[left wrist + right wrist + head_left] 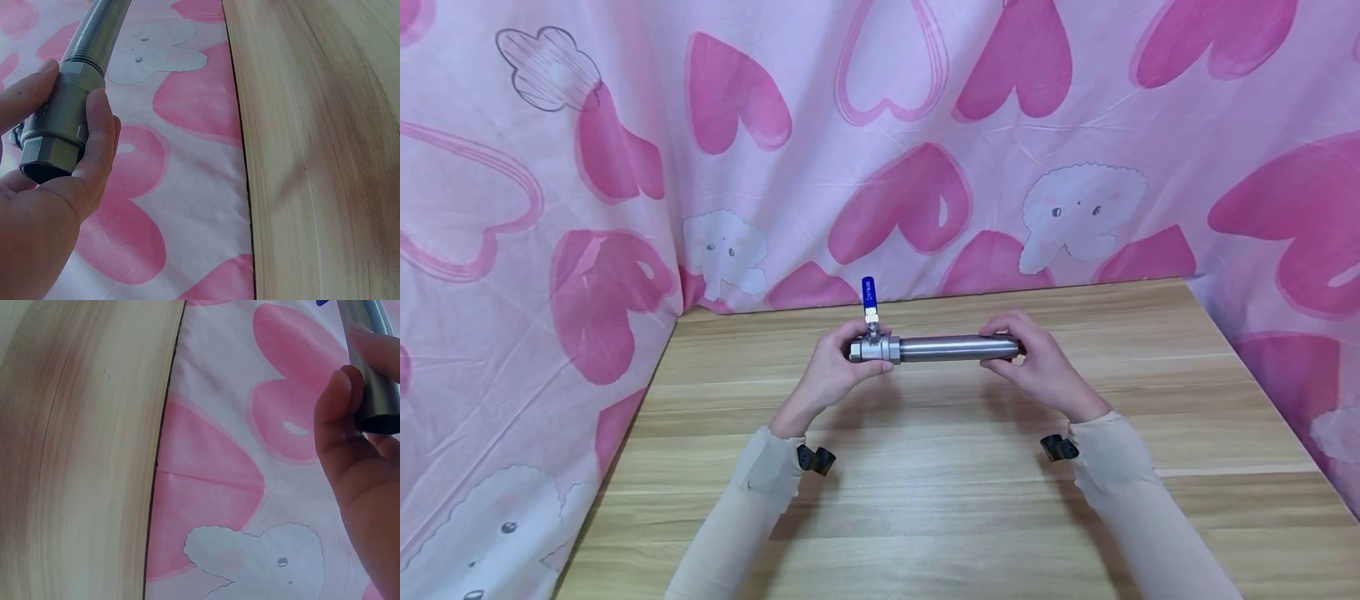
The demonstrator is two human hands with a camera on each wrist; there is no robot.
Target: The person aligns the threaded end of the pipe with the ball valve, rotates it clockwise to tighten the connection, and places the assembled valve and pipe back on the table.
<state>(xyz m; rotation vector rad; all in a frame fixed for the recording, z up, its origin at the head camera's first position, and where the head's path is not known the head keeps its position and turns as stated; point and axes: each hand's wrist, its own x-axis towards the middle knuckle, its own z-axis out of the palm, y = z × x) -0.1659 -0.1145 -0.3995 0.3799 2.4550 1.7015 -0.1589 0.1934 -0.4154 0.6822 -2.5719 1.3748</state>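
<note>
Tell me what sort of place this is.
Probably a makeshift indoor recording corner, not a workshop: a bare wooden table, a pink heart-print cloth hung behind and beside it, and only a steel pipe with a ball valve in the hands.

The long cylindrical metal pipe (958,347) is a polished silver-grey, and the hexagonal metal valve body (874,348) at its end is a duller, paler grey. The small lever handle (868,293) standing on the valve is bright blue. The rectangular wooden table (925,492) is light tan with streaky brown grain in plank-like bands. The draped fabric backdrop (512,208) is pale pink, printed with large hot-pink hearts, some only outlined, and white fluffy cloud figures with small dot faces. The close-fitting sleeves (760,487) are pale beige.
</note>
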